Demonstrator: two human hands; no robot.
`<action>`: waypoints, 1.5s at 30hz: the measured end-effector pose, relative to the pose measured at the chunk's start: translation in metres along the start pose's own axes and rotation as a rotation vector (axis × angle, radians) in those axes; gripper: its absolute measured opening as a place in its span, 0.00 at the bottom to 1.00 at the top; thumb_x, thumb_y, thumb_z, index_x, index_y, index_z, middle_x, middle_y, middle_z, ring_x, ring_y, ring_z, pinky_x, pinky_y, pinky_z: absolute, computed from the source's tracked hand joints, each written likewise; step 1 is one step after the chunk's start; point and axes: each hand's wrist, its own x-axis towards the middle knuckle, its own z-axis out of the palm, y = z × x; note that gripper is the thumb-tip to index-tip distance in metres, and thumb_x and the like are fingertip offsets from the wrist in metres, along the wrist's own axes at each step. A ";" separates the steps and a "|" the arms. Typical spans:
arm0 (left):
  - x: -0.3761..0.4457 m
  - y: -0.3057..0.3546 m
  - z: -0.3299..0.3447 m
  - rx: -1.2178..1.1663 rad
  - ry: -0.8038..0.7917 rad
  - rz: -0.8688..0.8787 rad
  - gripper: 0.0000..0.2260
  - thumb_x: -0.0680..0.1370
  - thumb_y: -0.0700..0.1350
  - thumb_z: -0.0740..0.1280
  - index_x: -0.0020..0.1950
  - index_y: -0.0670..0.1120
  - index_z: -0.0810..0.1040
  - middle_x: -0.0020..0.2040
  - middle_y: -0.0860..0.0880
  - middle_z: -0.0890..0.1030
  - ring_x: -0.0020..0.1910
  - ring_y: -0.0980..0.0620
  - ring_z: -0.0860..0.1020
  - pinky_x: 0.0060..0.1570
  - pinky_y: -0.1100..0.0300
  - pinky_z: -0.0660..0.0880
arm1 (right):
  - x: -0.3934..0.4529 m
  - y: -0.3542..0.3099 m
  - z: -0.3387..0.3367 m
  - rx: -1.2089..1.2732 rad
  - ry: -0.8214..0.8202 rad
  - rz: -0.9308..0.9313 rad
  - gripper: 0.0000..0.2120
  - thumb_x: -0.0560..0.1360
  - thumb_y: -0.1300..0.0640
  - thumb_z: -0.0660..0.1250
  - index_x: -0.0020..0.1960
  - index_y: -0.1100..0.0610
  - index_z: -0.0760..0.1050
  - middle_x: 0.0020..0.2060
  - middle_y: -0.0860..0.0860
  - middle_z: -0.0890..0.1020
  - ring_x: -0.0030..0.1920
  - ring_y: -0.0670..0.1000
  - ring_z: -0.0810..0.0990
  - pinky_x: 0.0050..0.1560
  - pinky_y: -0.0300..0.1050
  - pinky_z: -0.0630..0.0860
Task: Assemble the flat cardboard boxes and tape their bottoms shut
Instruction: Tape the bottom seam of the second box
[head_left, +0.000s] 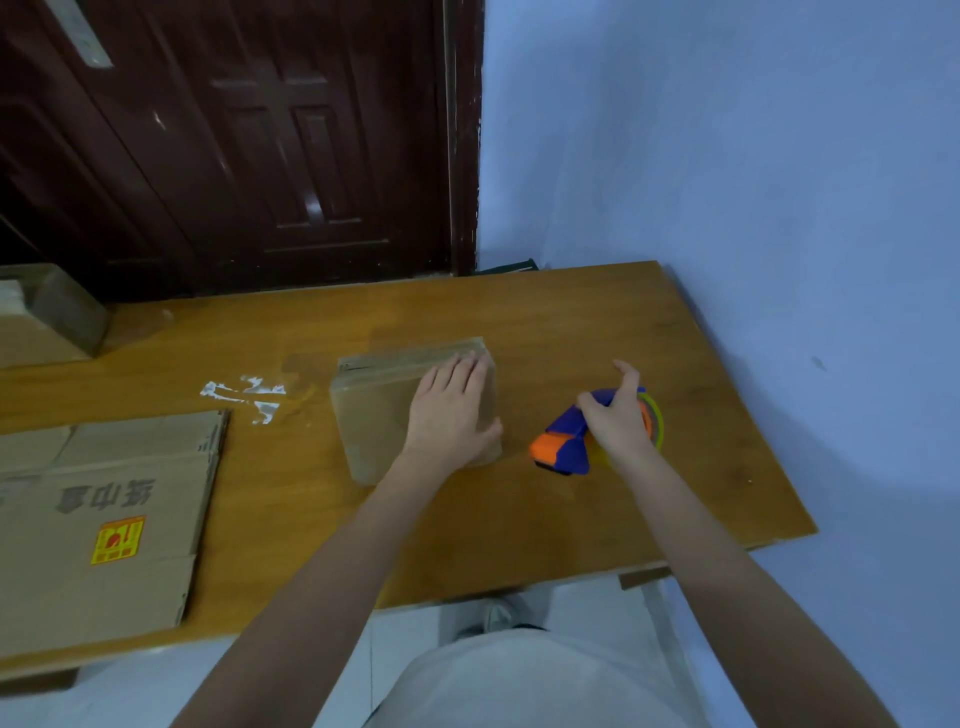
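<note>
At frame centre, the left hand (451, 415) presses flat on a light, stiff box (379, 410); the right hand (618, 418) grips a tape dispenser (566, 447) on the desk (519, 519).

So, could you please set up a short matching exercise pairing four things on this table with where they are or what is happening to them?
Things:
1. small cardboard box
2. tape dispenser
3. flat cardboard
4. white residue

States or places:
A. gripped by the right hand
B. lying at the table's left edge, with a yellow and red label
C. pressed under the flat left hand
D. stuck on the tabletop between the two cardboard pieces

Pairs: 1-C, 2-A, 3-B, 4-D
</note>
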 end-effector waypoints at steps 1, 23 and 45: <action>0.000 -0.001 -0.002 -0.002 0.003 0.018 0.34 0.78 0.60 0.58 0.78 0.46 0.50 0.77 0.47 0.57 0.76 0.49 0.54 0.74 0.54 0.48 | -0.001 0.000 0.000 0.003 -0.002 0.007 0.30 0.77 0.59 0.62 0.74 0.51 0.52 0.30 0.51 0.70 0.32 0.50 0.71 0.34 0.43 0.69; -0.016 0.020 0.008 -0.453 -0.138 0.166 0.43 0.66 0.61 0.74 0.75 0.58 0.56 0.63 0.54 0.68 0.53 0.54 0.74 0.43 0.55 0.76 | 0.001 -0.028 0.006 0.020 0.049 0.130 0.29 0.78 0.60 0.58 0.75 0.55 0.49 0.32 0.51 0.69 0.31 0.48 0.68 0.31 0.41 0.64; -0.019 0.027 0.024 -0.495 0.241 0.214 0.23 0.75 0.64 0.60 0.63 0.51 0.77 0.50 0.54 0.80 0.47 0.54 0.78 0.33 0.72 0.62 | 0.016 -0.042 0.015 -0.075 -0.016 0.253 0.34 0.80 0.57 0.57 0.75 0.62 0.38 0.57 0.60 0.71 0.51 0.54 0.69 0.50 0.46 0.67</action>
